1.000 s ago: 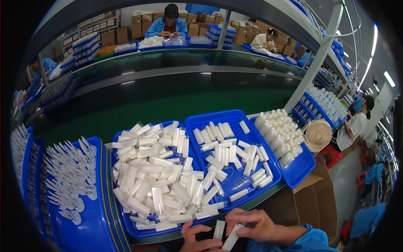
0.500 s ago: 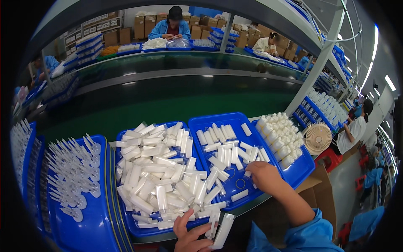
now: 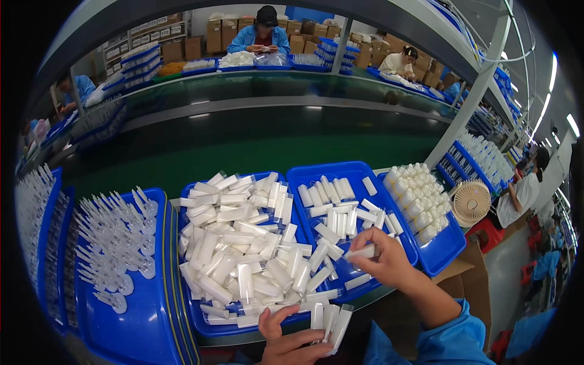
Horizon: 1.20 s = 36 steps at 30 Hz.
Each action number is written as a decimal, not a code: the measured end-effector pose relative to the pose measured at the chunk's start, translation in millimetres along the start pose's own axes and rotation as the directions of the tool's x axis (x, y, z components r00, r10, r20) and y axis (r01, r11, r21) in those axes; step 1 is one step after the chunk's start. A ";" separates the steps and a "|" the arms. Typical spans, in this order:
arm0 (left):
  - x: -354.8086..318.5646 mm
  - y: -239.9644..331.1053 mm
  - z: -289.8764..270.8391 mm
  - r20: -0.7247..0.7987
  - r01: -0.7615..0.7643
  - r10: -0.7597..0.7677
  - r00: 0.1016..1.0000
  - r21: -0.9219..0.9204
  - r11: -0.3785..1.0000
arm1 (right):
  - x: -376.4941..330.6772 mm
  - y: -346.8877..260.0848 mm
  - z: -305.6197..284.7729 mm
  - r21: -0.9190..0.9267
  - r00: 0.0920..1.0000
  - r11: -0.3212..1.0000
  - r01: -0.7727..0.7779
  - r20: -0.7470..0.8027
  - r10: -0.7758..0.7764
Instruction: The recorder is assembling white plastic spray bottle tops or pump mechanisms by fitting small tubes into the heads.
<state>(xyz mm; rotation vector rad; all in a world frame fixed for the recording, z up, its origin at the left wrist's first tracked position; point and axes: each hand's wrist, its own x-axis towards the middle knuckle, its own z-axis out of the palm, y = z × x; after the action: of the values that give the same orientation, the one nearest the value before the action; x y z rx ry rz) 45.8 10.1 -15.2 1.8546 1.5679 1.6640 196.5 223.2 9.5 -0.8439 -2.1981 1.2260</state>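
My left hand (image 3: 291, 342), at the lower middle, is closed around several white pieces in clear sleeves (image 3: 342, 325), which stand up side by side from its fingers. Between the thumb and fingers of my right hand (image 3: 392, 260) is one more white sleeved piece (image 3: 364, 251), held above the front of the blue tray of sleeved pieces (image 3: 389, 176). That tray has some pieces in short rows and others lying loose. Left of it, a second blue tray (image 3: 193, 317) is heaped with the same pieces, its front edge just beyond my left hand.
At the left stands a blue tray (image 3: 106, 331) of white thin-stemmed parts, with stacked trays beside it. A tray of white bottle-like parts (image 3: 420, 194) and a beige fan (image 3: 471, 202) are to the right. Behind runs a green belt (image 3: 255, 143); co-workers sit beyond it.
My right hand has come up and a little toward me with a sleeved piece in its fingers. My left hand has shifted slightly right, still holding its pieces. The whole view has shifted slightly.
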 end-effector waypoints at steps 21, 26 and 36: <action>0.3 -7.8 5.1 0.080 -0.072 0.062 0.995 0.130 0.989 | -24.1 -59.9 4.5 0.011 0.925 0.994 0.110 0.365 -0.107; -3.9 -4.4 4.3 0.170 -0.052 0.030 0.985 0.122 0.991 | -31.6 -67.3 2.6 0.114 0.923 0.966 -0.231 0.341 0.181; -1.6 1.8 1.5 0.103 -0.149 0.132 0.986 0.182 0.972 | -37.5 -51.8 14.9 0.218 0.966 0.975 -0.033 0.259 -0.025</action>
<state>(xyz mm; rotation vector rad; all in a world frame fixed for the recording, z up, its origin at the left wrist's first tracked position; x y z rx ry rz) 48.3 8.8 -15.4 2.1500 1.6431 1.5063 198.1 166.8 43.2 -0.6265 -2.2020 1.6281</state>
